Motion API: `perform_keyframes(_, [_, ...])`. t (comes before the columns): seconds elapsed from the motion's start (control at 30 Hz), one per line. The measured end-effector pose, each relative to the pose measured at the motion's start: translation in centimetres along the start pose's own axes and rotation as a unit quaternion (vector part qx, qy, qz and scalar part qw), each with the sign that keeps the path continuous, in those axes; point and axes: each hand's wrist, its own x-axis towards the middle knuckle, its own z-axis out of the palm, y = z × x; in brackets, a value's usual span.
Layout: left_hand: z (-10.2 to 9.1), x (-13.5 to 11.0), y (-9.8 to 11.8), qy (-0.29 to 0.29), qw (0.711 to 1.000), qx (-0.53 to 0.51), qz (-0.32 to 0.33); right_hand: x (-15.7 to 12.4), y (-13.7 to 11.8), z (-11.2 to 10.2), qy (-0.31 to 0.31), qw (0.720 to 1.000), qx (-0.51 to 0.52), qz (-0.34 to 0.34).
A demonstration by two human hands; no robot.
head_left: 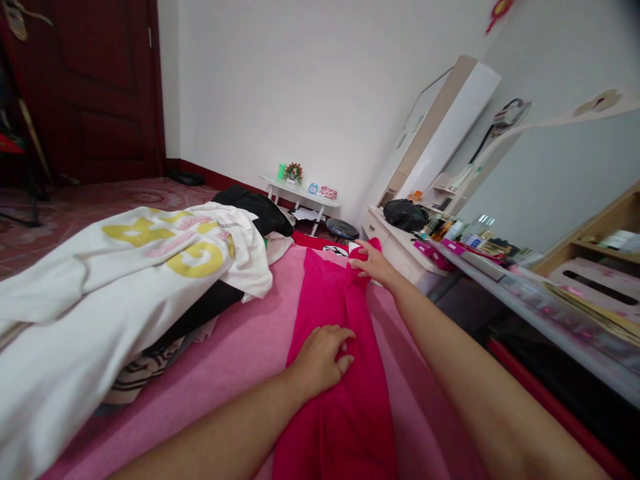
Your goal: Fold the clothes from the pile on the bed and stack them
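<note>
Pink garment (347,417) laid out long, white shirt (135,293) unfolded left of it; my left hand (326,357) spread mid-garment, right hand (373,263) at its far end, pinch unclear

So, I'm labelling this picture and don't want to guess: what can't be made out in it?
Head view, throughout:
Magenta garment: near end cut off by the bottom edge; a patch is hidden under the left hand.
Right hand: its own fingers hide whether it grips the cloth.
White shirt: cut off by the left edge.
Patterned cloth: mostly hidden beneath other clothes.
Bottles: labels too small to read.
</note>
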Motion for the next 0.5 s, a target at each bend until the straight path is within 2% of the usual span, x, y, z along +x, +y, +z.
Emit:
perform_keyframes(0.07, [0.1, 0.0, -0.2, 0.013, 1.000, -0.008, 0.008, -1.5, -0.5, 1.1, -0.044, 0.994, -0.073, -0.064])
perform_keyframes(0.13, [0.2, 0.0, -0.4, 0.021, 1.000, -0.014, 0.018, -4.2, -0.4, 1.5, -0.096, 0.977, -0.147, -0.125])
perform_keyframes(0.2, [0.3, 0.1, -0.6, 0.025, 0.999, -0.016, 0.022, -8.0, 0.2, 0.9, -0.129, 0.970, -0.161, -0.130])
perform_keyframes(0.37, [0.4, 0.3, -0.9, 0.026, 0.999, -0.009, 0.031, -18.4, 2.1, -2.4, -0.182, 0.978, -0.102, -0.014])
perform_keyframes(0.5, [0.4, 0.3, -0.9, 0.016, 1.000, -0.001, 0.026, -25.3, 2.7, -4.7, -0.261, 0.954, -0.102, 0.104])
